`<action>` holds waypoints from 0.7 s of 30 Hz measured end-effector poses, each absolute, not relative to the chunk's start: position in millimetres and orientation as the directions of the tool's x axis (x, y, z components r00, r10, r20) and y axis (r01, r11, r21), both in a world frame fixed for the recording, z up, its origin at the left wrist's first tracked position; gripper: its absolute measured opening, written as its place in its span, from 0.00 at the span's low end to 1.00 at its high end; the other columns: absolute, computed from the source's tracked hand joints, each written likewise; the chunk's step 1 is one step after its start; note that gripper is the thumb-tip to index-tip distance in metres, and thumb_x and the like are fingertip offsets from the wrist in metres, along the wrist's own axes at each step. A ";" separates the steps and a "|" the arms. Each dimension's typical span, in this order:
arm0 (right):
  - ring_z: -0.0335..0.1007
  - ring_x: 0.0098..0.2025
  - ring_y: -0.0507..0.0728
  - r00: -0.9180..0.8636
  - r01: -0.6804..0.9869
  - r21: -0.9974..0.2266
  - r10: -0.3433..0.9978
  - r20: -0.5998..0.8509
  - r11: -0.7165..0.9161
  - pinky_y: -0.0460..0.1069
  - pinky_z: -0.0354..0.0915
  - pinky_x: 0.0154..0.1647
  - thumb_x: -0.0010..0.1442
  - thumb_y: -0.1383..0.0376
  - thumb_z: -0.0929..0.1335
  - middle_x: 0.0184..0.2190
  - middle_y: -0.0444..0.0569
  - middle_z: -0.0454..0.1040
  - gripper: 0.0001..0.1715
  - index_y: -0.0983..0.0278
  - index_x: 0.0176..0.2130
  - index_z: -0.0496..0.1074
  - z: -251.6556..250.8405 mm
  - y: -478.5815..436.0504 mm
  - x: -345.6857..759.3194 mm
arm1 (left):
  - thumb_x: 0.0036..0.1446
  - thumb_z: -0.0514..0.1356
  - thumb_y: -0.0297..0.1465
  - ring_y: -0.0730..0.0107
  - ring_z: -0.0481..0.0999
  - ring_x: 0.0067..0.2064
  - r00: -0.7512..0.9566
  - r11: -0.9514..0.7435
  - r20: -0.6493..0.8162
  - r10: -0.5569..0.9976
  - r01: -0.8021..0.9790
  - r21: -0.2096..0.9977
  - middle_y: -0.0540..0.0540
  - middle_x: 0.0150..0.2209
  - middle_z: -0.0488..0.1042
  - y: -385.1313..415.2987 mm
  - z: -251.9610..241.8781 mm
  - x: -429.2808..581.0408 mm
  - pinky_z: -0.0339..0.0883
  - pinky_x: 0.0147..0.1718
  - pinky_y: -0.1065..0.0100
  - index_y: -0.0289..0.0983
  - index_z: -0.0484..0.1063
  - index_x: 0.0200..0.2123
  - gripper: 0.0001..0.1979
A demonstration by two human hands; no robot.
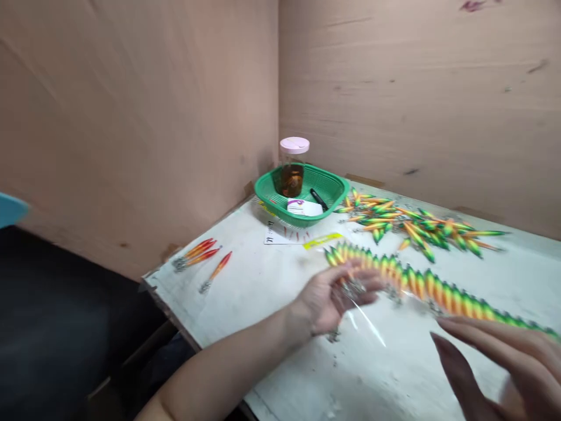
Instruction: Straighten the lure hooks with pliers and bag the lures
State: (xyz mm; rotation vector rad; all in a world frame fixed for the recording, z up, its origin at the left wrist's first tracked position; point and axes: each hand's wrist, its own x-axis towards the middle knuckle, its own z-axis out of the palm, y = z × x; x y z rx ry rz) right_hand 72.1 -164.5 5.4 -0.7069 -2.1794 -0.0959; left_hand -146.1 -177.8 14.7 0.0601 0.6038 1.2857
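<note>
Evidently the work stands partway: a long row of green-and-orange lures (458, 297) lies side by side, starting just behind the fingers of the left hand (335, 295) and running past the far side of the right hand's fingers to the edge of the view. Farther off, beyond that row, a heap of similar lures (421, 229) lies jumbled on the surface (258, 286), seemingly the part not lined up. Well to the left of the left fingers, a few red-and-orange lures (199, 254) lie apart.

The left fingers are loosely curled, palm upward, with lure bodies and metal hooks (353, 286) at the palm; whether they grip these, and how many, is unclear. The right hand (442, 327) has thumb and forefinger spread apart, nothing visible between them.

Beyond the left fingers sits a green basket (263, 188) with a jar (293, 172), a black pen (319, 200) and a white card (304, 207).

Blur softens both hands and the row; the right hand is cut off at the corner, and the left hides some lures. Below the left fingers, a glossy streak (370, 324) may be clear plastic, but its outline is lost
</note>
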 end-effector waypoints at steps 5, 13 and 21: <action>0.73 0.35 0.56 -0.703 0.451 -0.331 0.559 0.441 0.829 0.48 0.70 0.33 0.65 0.69 0.64 0.35 0.50 0.72 0.06 0.61 0.43 0.67 -4.2 -178.2 38.7 | 0.64 0.56 0.27 0.65 0.82 0.36 0.025 0.211 -0.422 0.906 -0.892 0.399 0.39 0.38 0.81 -168.7 27.3 -166.2 0.74 0.38 0.67 0.28 0.76 0.42 0.10; 0.72 0.31 0.58 -0.689 0.411 -0.320 0.520 0.505 0.854 0.51 0.72 0.28 0.62 0.70 0.63 0.33 0.51 0.74 0.13 0.62 0.48 0.64 -50.3 -187.4 5.0 | 0.64 0.55 0.26 0.64 0.82 0.35 0.059 0.232 -0.408 0.911 -0.892 0.389 0.40 0.36 0.82 -167.1 11.6 -154.0 0.74 0.34 0.68 0.29 0.77 0.38 0.10; 0.71 0.28 0.52 -0.693 0.400 -0.499 0.610 0.384 0.768 0.45 0.70 0.26 0.62 0.67 0.64 0.29 0.44 0.69 0.03 0.59 0.37 0.63 -41.1 -182.6 25.7 | 0.62 0.56 0.25 0.63 0.82 0.34 0.049 0.217 -0.414 0.909 -0.903 0.371 0.40 0.35 0.81 -165.8 9.0 -154.3 0.72 0.35 0.66 0.29 0.77 0.37 0.09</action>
